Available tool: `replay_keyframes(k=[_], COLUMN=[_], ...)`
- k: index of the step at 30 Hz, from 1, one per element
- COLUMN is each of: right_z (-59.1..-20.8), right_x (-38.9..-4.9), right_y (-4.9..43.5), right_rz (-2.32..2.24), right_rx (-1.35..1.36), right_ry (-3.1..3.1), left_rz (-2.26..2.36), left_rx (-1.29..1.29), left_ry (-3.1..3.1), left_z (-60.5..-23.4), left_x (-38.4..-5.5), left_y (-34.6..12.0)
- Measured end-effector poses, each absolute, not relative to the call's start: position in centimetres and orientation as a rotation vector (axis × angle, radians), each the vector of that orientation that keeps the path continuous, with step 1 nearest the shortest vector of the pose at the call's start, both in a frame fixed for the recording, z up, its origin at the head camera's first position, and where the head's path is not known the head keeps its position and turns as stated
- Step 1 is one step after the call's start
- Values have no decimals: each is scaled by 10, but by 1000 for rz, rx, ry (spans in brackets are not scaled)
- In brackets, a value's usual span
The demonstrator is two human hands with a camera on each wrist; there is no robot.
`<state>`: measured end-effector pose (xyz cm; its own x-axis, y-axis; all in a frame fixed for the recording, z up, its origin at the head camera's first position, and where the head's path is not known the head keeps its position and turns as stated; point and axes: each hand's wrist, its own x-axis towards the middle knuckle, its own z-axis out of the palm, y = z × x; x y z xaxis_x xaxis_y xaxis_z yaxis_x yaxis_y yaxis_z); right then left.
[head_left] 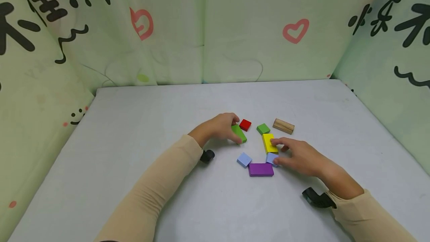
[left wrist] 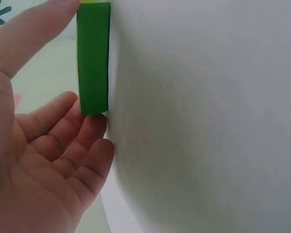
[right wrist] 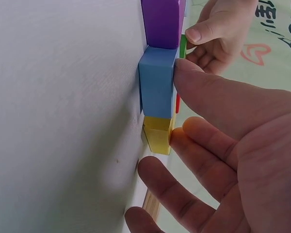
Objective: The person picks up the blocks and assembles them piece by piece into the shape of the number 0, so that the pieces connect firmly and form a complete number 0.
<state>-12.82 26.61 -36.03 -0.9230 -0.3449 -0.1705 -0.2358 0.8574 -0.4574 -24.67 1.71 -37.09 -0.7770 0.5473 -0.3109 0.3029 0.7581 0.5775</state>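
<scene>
My left hand holds a long green block between thumb and fingers at its two ends. In the left wrist view that green block shows its side, low on the table. My right hand rests its thumb on a light blue block and its index fingertip on a yellow block; its other fingers are spread loosely. The yellow block stands end to end with the light blue one. A purple block adjoins that blue block, and a second light blue block sits at its left corner.
A red block lies just beyond the long green block. At the yellow block's far end is a smaller green block, with a wood-coloured piece to its right. Printed curtains enclose the white table.
</scene>
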Motion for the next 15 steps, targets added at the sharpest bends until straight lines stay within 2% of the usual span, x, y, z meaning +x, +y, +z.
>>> replay_keyframes(k=[15], right_z=[-361], right_x=[-128], right_y=[267], right_rz=[-637], right_rx=[-463], right_ry=[2794], left_rz=[673], left_rx=[744], left_ry=[2473], left_z=[-368], left_x=[-246], left_y=[14])
